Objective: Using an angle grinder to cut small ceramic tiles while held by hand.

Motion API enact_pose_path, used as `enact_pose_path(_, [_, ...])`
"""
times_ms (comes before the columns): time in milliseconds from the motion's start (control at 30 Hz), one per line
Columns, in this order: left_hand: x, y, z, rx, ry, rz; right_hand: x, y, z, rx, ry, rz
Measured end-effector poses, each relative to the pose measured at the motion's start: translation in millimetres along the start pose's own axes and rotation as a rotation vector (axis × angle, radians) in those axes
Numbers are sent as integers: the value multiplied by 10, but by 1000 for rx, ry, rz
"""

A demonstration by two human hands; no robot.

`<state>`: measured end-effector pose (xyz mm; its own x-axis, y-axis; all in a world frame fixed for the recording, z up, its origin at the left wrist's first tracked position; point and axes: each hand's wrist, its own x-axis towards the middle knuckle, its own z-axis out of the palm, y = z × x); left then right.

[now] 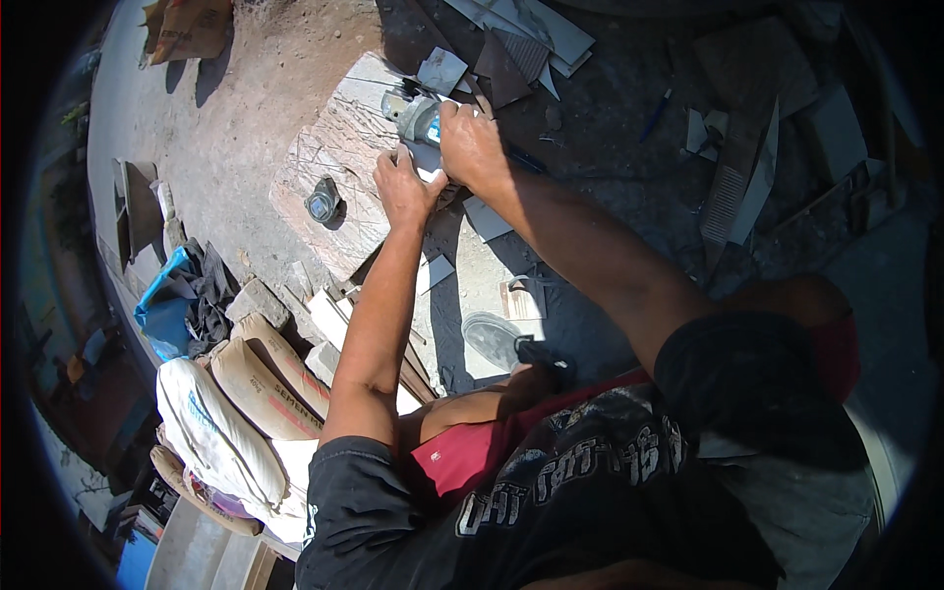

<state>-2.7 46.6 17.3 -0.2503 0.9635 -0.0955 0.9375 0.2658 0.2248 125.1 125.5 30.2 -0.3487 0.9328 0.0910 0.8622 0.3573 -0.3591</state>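
My right hand (pixel 470 146) is wrapped round the body of an angle grinder (pixel 415 116), whose head points left over a scored, pale board (pixel 344 138). Just nearer to me, my left hand (pixel 401 189) grips a white piece of tile (pixel 427 160) by its edge, with the thumb and fingers on either side. The tile lies right beside the grinder; whether the disc touches it is hidden. On the board's left part rests a dark, rounded tool like a tape measure (pixel 323 201).
Cut tiles (pixel 536 39) lie beyond the board, with more scraps (pixel 757 167) at the right. A blue pen (pixel 656 115) is on the ground. Filled sacks (pixel 261 379), a blue bag (pixel 167 310) and wooden strips stand at the left. My shoe (pixel 492 339) is below the board.
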Motion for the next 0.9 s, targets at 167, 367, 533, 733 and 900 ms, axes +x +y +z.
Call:
enact_pose_path(167, [11, 47, -13, -7, -8, -17, -77, 64, 7, 0, -4, -14])
enact_pose_path(367, [-9, -5, -40, 10, -44, -48, -194, 85, -215, 243, -228, 141])
enact_pose_path(533, [15, 43, -50, -4, -55, -59, -271, 243, -166, 78, -56, 38])
enact_pose_path(733, [12, 18, -35, -12, -42, -43, -272, 233, -185, 78, -95, 60])
enact_pose_path(900, [8, 35, -45, 0, -57, -56, -226, 195, -244, 114, -126, 93])
